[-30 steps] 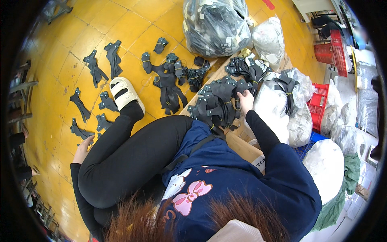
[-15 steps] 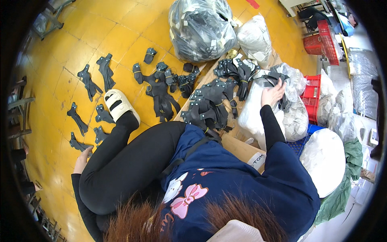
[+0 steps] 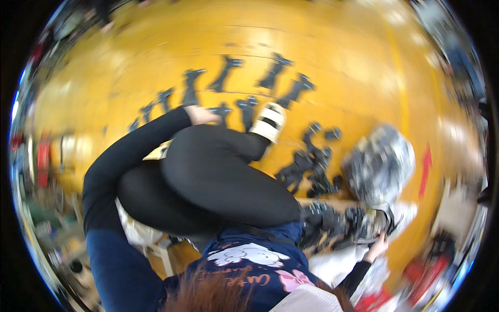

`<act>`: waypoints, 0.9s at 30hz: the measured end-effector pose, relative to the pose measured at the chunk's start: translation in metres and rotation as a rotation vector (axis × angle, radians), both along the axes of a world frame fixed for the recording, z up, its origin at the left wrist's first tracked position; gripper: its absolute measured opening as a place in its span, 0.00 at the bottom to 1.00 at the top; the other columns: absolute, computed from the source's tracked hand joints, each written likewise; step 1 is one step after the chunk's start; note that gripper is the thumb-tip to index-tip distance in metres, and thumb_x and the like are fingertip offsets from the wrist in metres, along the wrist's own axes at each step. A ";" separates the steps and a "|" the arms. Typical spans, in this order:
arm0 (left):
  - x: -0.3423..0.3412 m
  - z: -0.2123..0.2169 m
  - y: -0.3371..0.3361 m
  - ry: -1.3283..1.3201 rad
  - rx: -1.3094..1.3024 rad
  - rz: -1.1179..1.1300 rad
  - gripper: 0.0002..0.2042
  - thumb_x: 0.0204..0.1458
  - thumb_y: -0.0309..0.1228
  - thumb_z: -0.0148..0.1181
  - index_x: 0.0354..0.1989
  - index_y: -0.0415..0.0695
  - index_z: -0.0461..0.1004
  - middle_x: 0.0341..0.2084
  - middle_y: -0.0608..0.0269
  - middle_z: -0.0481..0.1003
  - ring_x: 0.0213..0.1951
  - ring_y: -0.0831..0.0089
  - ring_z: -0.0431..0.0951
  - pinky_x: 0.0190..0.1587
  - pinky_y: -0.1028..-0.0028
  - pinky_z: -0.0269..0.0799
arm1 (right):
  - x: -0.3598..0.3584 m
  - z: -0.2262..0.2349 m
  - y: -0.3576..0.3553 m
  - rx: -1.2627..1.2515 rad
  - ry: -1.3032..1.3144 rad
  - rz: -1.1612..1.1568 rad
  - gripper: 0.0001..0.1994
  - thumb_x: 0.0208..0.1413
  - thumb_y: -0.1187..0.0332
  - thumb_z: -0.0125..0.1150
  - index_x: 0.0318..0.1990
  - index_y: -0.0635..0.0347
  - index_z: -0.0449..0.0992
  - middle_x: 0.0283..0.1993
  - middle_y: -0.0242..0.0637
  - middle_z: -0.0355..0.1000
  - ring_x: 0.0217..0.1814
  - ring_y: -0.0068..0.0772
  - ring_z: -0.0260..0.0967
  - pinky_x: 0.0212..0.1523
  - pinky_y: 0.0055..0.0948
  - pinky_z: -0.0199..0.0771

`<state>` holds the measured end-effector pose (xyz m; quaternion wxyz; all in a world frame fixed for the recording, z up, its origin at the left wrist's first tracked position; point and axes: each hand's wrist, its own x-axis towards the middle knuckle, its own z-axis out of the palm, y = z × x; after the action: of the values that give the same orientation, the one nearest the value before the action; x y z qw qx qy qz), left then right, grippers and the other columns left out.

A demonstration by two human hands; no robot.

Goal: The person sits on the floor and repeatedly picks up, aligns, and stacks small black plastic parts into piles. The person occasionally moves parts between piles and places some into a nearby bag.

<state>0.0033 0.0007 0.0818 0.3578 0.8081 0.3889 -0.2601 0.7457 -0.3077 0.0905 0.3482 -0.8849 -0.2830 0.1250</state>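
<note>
The picture is smeared by motion. My right hand [image 3: 378, 246] is closed on dark flat strips [image 3: 385, 217], which stick up above the fingers at the right. Beside it lies a heap of black strap-like pieces [image 3: 325, 223] with pale tips. My left hand [image 3: 202, 115] is low beyond my knee, close to a bundle of black pieces [image 3: 222, 111] on the floor; its fingers are too blurred to read. More black bundles [image 3: 192, 86] are spread in loose rows near my pale slipper [image 3: 270, 122].
A big clear bag with dark contents [image 3: 382, 164] stands on the floor at the right. Tied black bundles [image 3: 306, 161] lie between it and my leg. White plastic bags [image 3: 338, 265] are beside my right arm. A red arrow [image 3: 425, 169] marks the yellow floor [image 3: 332, 62].
My view has swung to the left, so the floor bundles now appear nearer the middle. The dark strips now stand up from my right hand. My left hand stays low by the floor bundles.
</note>
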 end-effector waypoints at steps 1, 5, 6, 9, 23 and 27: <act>-0.012 -0.025 -0.004 -0.102 0.031 -0.022 0.20 0.52 0.45 0.54 0.51 0.51 0.68 0.42 0.48 0.75 0.47 0.54 0.76 0.47 0.57 0.70 | -0.001 -0.015 0.034 0.093 0.109 0.064 0.10 0.53 0.64 0.61 0.28 0.62 0.75 0.23 0.31 0.69 0.24 0.21 0.63 0.28 0.21 0.63; 0.023 0.005 -0.032 0.008 0.092 0.038 0.17 0.51 0.42 0.52 0.46 0.47 0.73 0.37 0.49 0.77 0.43 0.52 0.76 0.46 0.58 0.71 | -0.122 0.011 0.186 0.135 0.356 0.310 0.08 0.53 0.67 0.63 0.29 0.61 0.73 0.22 0.27 0.65 0.23 0.18 0.59 0.27 0.20 0.58; 0.022 0.013 -0.041 -0.021 0.090 0.134 0.19 0.50 0.43 0.54 0.48 0.48 0.73 0.38 0.50 0.77 0.43 0.54 0.77 0.45 0.59 0.71 | -0.145 0.020 0.224 0.104 0.369 0.473 0.08 0.53 0.68 0.62 0.29 0.61 0.72 0.22 0.27 0.65 0.23 0.18 0.59 0.27 0.19 0.58; 0.020 0.014 -0.059 -0.157 0.036 0.239 0.22 0.51 0.46 0.55 0.52 0.49 0.71 0.39 0.51 0.77 0.43 0.55 0.77 0.45 0.61 0.72 | -0.235 0.038 0.319 0.107 0.369 0.820 0.06 0.54 0.69 0.60 0.31 0.61 0.72 0.24 0.25 0.65 0.26 0.17 0.59 0.28 0.18 0.58; -0.041 -0.019 -0.098 -1.661 -0.401 1.430 0.45 0.54 0.57 0.51 0.70 0.46 0.33 0.66 0.52 0.49 0.68 0.66 0.46 0.65 0.64 0.50 | -0.659 0.032 0.353 -0.311 0.254 1.984 0.31 0.54 0.65 0.62 0.60 0.73 0.57 0.52 0.42 0.66 0.54 0.32 0.64 0.54 0.28 0.64; -0.082 -0.049 -0.114 -2.182 -0.555 2.192 0.23 0.58 0.48 0.51 0.56 0.46 0.66 0.50 0.62 0.72 0.50 0.69 0.72 0.54 0.64 0.67 | -0.706 -0.015 0.297 -0.420 0.231 2.215 0.35 0.54 0.65 0.60 0.62 0.76 0.51 0.55 0.63 0.63 0.60 0.53 0.62 0.58 0.37 0.63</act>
<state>-0.0788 -0.1137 0.0333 -0.5942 0.1542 -0.2694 -0.7421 0.0395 -0.0109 0.0754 -0.0854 -0.1715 -0.8501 0.4906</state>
